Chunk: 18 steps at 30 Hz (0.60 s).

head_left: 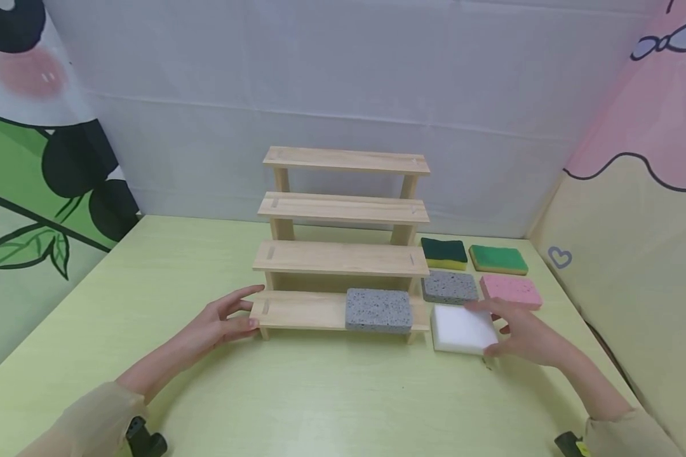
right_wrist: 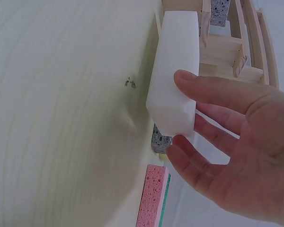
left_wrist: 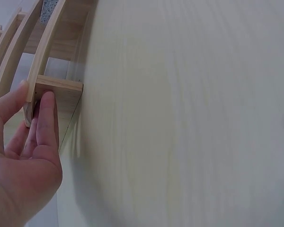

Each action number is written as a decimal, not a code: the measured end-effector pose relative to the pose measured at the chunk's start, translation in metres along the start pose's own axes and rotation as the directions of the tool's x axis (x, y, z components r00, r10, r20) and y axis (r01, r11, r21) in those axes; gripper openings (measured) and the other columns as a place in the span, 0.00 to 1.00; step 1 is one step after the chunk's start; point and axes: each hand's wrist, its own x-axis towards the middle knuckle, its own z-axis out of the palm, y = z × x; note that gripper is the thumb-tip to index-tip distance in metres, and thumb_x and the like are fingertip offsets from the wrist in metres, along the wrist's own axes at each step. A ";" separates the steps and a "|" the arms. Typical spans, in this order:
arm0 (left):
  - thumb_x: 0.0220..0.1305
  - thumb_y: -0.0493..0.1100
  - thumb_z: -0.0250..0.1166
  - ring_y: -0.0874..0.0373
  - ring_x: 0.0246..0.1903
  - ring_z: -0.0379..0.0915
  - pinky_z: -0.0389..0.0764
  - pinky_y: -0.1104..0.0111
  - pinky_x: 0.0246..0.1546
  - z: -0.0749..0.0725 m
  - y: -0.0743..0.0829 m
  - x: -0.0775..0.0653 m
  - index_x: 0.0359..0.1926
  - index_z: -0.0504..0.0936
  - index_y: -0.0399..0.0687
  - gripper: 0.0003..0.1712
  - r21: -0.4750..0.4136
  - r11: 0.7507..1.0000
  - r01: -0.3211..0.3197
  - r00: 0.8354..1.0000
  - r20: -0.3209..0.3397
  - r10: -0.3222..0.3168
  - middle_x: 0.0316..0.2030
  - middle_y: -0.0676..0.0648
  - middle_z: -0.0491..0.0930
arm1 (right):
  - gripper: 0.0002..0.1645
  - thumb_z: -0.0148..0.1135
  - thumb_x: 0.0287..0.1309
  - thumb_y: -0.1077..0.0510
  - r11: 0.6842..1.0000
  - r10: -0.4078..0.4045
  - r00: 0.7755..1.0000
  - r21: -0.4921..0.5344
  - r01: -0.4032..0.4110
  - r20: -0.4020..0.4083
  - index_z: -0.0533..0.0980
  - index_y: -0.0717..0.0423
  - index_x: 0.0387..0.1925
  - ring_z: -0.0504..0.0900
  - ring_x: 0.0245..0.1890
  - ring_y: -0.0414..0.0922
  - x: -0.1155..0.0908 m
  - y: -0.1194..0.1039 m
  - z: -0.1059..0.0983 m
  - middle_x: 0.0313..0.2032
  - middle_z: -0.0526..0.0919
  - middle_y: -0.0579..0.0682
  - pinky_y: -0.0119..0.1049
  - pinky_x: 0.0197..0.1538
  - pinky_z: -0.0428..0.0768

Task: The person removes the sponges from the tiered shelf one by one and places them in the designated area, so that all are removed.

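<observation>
A wooden four-step display stand (head_left: pixel 303 310) stands at the centre of the table in the head view. My left hand (head_left: pixel 220 322) grips the left end of its lowest step, the thumb on one face and fingertips on the other in the left wrist view. On the right of that step lies a grey speckled sponge block (head_left: pixel 378 310). My right hand (head_left: pixel 528 331) holds a white sponge block (head_left: pixel 460 329) by its right side, just right of the stand. In the right wrist view the thumb (right_wrist: pixel 199 85) presses one face while fingertips meet the block's end.
Behind the white block lie another grey block (head_left: pixel 449 287), a pink sponge (head_left: pixel 513 291), a dark green and yellow sponge (head_left: pixel 444 252) and a green sponge (head_left: pixel 500 259). A grey cloth wall (head_left: pixel 206 158) rises behind the stand. A printed side wall (head_left: pixel 634 254) bounds the right.
</observation>
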 end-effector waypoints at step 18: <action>0.66 0.45 0.65 0.59 0.47 0.80 0.84 0.70 0.53 0.000 0.000 -0.001 0.77 0.54 0.55 0.43 0.002 1.000 -0.004 1.000 0.001 0.004 0.59 0.37 0.68 | 0.46 0.80 0.40 0.58 0.997 0.074 0.993 0.004 -0.075 0.097 0.71 0.55 0.64 0.76 0.48 0.51 0.001 0.003 0.006 0.61 0.73 0.62 0.43 0.46 0.81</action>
